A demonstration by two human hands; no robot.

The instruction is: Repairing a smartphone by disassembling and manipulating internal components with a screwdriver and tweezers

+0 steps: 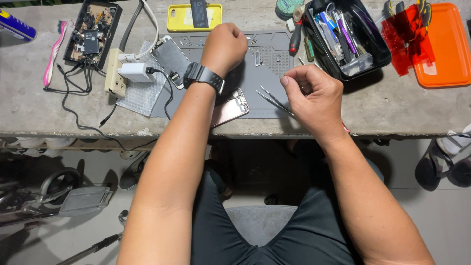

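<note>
fingers (294, 81) round tweezers (274, 100) (yellow case (179, 19) behind)

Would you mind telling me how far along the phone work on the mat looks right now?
Done: the phone body lies opened on the grey mat, its screen set aside. In hand: the right hand holds tweezers; the left hand is fisted over the mat. Left: the halves remain apart.
</note>
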